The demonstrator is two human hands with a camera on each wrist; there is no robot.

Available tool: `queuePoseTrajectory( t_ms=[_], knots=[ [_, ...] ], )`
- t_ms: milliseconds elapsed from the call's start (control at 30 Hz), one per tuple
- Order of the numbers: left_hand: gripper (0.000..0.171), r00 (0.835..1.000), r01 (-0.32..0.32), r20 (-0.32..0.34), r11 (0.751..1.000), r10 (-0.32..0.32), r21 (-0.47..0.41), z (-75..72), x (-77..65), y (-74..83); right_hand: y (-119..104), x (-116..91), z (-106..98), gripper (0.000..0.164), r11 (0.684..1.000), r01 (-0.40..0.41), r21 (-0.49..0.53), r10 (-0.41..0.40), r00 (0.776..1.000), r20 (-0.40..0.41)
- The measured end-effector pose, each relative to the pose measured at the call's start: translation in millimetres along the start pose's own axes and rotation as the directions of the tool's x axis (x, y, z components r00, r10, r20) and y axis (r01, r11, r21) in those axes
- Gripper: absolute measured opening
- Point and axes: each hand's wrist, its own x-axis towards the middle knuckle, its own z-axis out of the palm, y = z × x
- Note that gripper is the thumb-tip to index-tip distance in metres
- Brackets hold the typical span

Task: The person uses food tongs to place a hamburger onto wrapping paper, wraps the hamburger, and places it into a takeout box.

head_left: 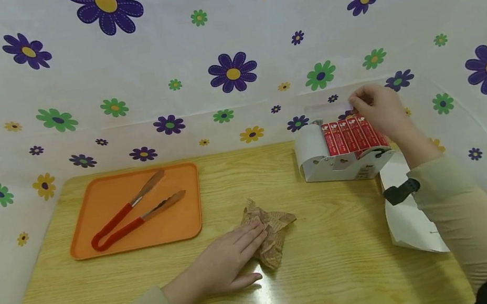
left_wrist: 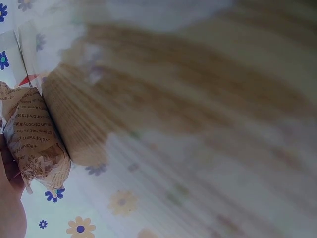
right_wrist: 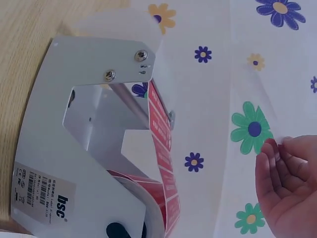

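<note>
Straight fingers of my left hand [head_left: 229, 258] rest on a crumpled brown printed-paper packet [head_left: 272, 237] near the table's middle. That packet [left_wrist: 37, 139] shows at the left edge of the left wrist view, with part of the hand beside it. Above the back right of the table, my right hand [head_left: 380, 109] pinches a faint translucent label [head_left: 325, 110] between thumb and fingertips. Just below stands a white metal label dispenser [head_left: 339, 168] with a row of red labels [head_left: 351, 136] across its top. In the right wrist view, the right hand [right_wrist: 290, 183] is apart from the dispenser [right_wrist: 44, 144].
An orange tray [head_left: 151, 235] at the back left carries red-handled tongs [head_left: 117, 233], their arms spread. White backing paper [head_left: 409, 216] hangs curved to the right of the dispenser. A flower-patterned sheet [head_left: 189, 49] covers the wall behind the table [head_left: 338, 264].
</note>
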Motion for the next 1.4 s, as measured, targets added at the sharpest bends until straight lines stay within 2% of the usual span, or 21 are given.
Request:
queuePoseTrajectory(
  t_ms=[167, 300, 400, 533, 633, 700, 767, 833, 900, 1033, 1100, 1200, 1267, 1400],
  knots=[
    [0.086, 1.0, 0.009, 0.026, 1.0, -0.009, 0.018, -1.4, 0.3, 0.6, -4.1, -12.6, 1.1, 0.032, 0.996, 0.086, 0.016, -0.085, 0.996, -0.033],
    [0.087, 0.999, 0.011, 0.043, 0.999, -0.013, 0.033, -2.8, 1.1, 1.9, -11.6, -26.9, 14.8, 0.024, 0.979, 0.202, 0.024, -0.199, 0.977, -0.075],
    [0.088, 0.999, 0.01, 0.036, 0.999, -0.011, 0.034, -3.2, 1.6, 3.2, -18.6, -38.9, 31.8, 0.016, 0.951, 0.308, 0.028, -0.303, 0.946, -0.117],
    [0.09, 1.0, 0.001, 0.018, 0.999, -0.002, 0.035, -2.1, 1.3, 3.4, -26.1, -54.8, 57.0, 0.003, 0.895, 0.446, 0.014, -0.439, 0.884, -0.16],
    [0.09, 1.0, -0.003, 0.011, 0.999, 0.003, 0.04, -0.6, 1.0, 3.4, -29.4, -66.1, 74.9, 0.008, 0.83, 0.558, -0.01, -0.551, 0.816, -0.177],
    [0.091, 1.0, -0.003, 0.008, 0.999, 0.003, 0.045, 0.1, 1.1, 3.6, -30.6, -72.4, 86.8, 0.012, 0.762, 0.646, -0.033, -0.64, 0.745, -0.187],
    [0.091, 1.0, -0.002, 0.006, 0.999, 0.002, 0.049, 0.9, 1.3, 3.9, -30.9, -78.0, 98.3, 0.013, 0.686, 0.725, -0.063, -0.721, 0.665, -0.197],
    [0.091, 1.0, -0.003, 0.008, 0.998, 0.002, 0.062, 1.3, 1.6, 4.2, -30.4, -83.2, 109.5, 0.008, 0.608, 0.79, -0.079, -0.787, 0.585, -0.195],
    [0.091, 1.0, -0.009, 0.008, 0.997, 0.009, 0.08, 1.2, 2.1, 4.3, -29.9, -88.5, 120.0, 0.006, 0.538, 0.838, -0.091, -0.836, 0.515, -0.19],
    [0.091, 1.0, -0.022, 0.002, 0.992, 0.022, 0.125, 0.2, 2.8, 4.0, -29.6, -98.5, 138.5, 0.015, 0.417, 0.899, -0.133, -0.904, 0.395, -0.165],
    [0.091, 1.0, -0.026, 0.001, 0.989, 0.026, 0.144, -0.2, 3.1, 3.9, -29.9, -103.0, 145.6, 0.01, 0.366, 0.914, -0.174, -0.927, 0.342, -0.154],
    [0.091, 1.0, -0.029, 0.006, 0.986, 0.028, 0.166, -1.2, 3.3, 4.1, -30.1, -108.5, 154.6, 0.009, 0.316, 0.921, -0.228, -0.947, 0.29, -0.141],
    [0.091, 1.0, -0.027, 0.012, 0.985, 0.026, 0.172, -1.4, 3.2, 4.2, -29.7, -111.3, 160.0, 0.012, 0.293, 0.917, -0.269, -0.955, 0.266, -0.134],
    [0.091, 1.0, -0.022, 0.025, 0.983, 0.018, 0.184, -2.0, 3.2, 4.2, -28.0, -114.4, 170.6, 0.022, 0.267, 0.9, -0.346, -0.963, 0.235, -0.133]
  ],
)
